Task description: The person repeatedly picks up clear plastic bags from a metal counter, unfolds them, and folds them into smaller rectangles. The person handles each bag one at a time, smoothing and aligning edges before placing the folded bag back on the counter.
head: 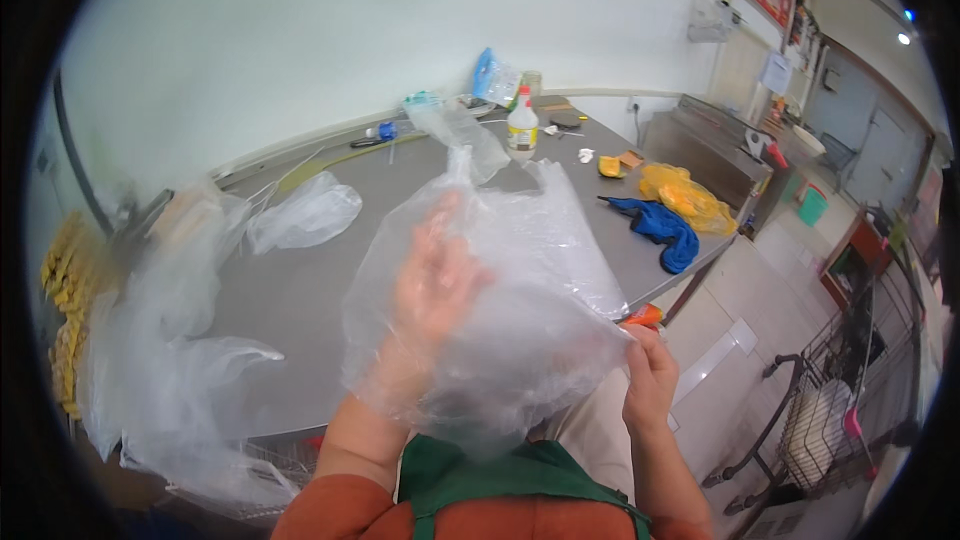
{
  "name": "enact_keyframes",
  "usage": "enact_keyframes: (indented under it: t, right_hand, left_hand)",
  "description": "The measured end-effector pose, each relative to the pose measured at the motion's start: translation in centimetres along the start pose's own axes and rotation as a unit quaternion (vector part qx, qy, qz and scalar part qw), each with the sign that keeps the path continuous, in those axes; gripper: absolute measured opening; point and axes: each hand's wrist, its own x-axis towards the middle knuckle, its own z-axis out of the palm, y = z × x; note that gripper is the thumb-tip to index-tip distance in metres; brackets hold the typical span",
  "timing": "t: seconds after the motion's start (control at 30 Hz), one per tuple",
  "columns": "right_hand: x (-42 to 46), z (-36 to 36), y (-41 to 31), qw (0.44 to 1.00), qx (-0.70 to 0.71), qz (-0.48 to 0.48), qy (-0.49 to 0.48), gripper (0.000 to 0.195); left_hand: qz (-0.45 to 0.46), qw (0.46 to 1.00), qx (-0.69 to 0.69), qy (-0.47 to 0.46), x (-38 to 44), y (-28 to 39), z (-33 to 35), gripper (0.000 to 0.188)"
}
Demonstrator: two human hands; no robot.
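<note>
A large clear plastic bag point(517, 330) hangs opened out in front of my green apron. My left hand point(439, 266) is inside it, seen blurred through the film, with fingers apart and nothing gripped. The bag's mouth surrounds my left forearm. Pinched between the thumb and fingers of my right hand point(651, 367) is the right edge of the bag's mouth. Beyond the bag, a flat stack of clear plastic bags point(566, 240) lies on the grey table point(292, 292), partly covered by the bag I hold.
Loose plastic bags point(172, 300) drape over the table's left side. A red-capped bottle point(523, 127) stands at the back. To the right lie a blue cloth point(660, 229) and a yellow plastic bag point(686, 195). A wire shopping cart point(814, 420) stands on the floor at right.
</note>
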Motion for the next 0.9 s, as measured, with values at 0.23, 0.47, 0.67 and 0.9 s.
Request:
enact_keyframes:
  t: [0.23,0.47,0.67,0.9]
  right_hand:
    - [0.3,3.1,1.0,0.999,-0.003,-0.02,-0.042,0.017]
    - [2.7,6.6,3.3,0.975,0.184,0.125,-0.012,0.021]
    - [2.7,8.7,4.1,0.99,0.122,0.058,-0.051,0.021]
    - [1.5,10.0,3.7,0.989,0.109,0.044,-0.093,0.022]
  left_hand:
    - [0.096,0.99,0.101,-0.013,-3.8,5.1,-0.4,0.077]
    - [-0.117,0.912,0.301,0.253,-20.9,3.0,-5.2,0.046]
    - [-0.39,0.558,0.725,-0.107,-29.3,7.5,0.3,0.05]
    - [-0.084,0.774,0.623,0.078,-23.4,14.8,10.8,0.039]
